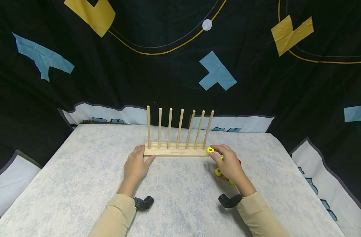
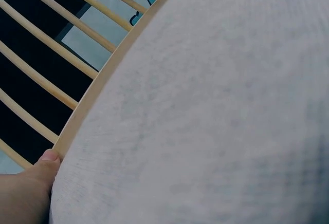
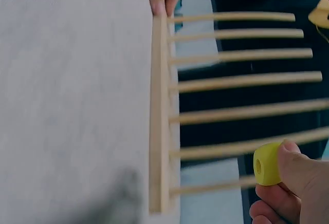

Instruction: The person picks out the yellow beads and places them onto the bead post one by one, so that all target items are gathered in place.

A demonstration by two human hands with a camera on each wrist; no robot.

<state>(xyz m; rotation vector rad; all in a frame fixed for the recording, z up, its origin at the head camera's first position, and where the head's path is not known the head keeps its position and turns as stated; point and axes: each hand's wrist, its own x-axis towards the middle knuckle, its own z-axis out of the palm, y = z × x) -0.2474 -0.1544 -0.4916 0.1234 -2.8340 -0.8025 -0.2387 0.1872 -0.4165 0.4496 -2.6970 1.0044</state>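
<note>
A pale wooden rack (image 1: 177, 152) with a row of several upright pegs (image 1: 169, 128) stands on the table. At its left end my left hand (image 1: 136, 166) grips the base, the thumb (image 2: 48, 157) on the front side. My right hand (image 1: 231, 163) pinches a yellow bead (image 3: 268, 168) between thumb and fingers, near the rack's right end. The bead has a hole through it, and in the right wrist view it appears in front of the pegs nearest that hand. Partly hidden under the right hand lie more beads, among them a yellow bead (image 1: 218, 172).
A red bead (image 1: 240, 161) and an orange bead (image 1: 224, 177) peek out around the right hand. The table (image 1: 180, 197) has a pale mottled cover. Behind it hangs a dark patterned cloth (image 1: 156, 79). Black wrist devices sit at both cuffs.
</note>
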